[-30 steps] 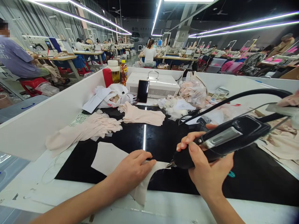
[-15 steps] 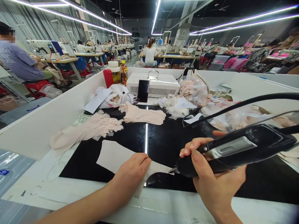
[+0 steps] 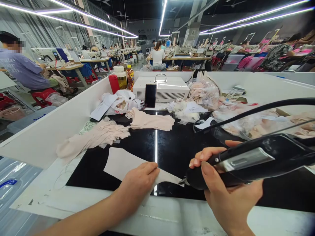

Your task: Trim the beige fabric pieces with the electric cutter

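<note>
A ruffled pile of beige pieces lies at the left, partly on the black board, and to its right, closer in, the cloth lies flat on the board under the left hand, whose fingers are bent together; whether they pinch it I cannot tell. Beyond that hand, a stack lies in front of the phone; farther right, the right hand is wrapped around the tool, its tip at the cloth's narrow end, with bags behind.
</note>
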The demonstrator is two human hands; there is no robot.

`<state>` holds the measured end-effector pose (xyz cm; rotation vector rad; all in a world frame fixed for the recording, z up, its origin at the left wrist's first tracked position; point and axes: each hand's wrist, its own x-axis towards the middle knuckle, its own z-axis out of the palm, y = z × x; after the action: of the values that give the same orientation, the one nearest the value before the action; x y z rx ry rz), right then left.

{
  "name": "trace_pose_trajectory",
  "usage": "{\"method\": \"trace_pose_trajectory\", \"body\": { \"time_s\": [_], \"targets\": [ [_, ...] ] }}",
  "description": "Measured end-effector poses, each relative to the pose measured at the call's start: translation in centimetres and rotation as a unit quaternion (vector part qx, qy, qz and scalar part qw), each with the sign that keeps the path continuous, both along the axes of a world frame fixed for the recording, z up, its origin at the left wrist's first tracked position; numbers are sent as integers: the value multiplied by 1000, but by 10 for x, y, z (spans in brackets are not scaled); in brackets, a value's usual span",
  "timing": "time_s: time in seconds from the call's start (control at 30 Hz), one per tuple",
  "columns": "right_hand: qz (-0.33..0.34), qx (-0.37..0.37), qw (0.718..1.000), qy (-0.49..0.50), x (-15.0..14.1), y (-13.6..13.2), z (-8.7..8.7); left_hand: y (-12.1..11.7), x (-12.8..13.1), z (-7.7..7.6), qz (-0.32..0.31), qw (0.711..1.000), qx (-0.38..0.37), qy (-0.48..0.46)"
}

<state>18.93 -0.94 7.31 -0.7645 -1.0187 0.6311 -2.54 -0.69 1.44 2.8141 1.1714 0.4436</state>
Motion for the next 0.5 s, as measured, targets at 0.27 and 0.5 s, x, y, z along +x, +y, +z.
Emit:
{"method": "trace_pose_trajectory", "body": {
  "time_s": [0.27, 0.5],
  "targets": [
    [-8, 0, 1000, 5, -2, -2, 0, -5, 1, 2, -4, 999, -12, 51],
    [-12, -3, 1000, 0, -2, -6, -2, -16, 20, -8, 4, 988, 110, 106]
  ]
}}
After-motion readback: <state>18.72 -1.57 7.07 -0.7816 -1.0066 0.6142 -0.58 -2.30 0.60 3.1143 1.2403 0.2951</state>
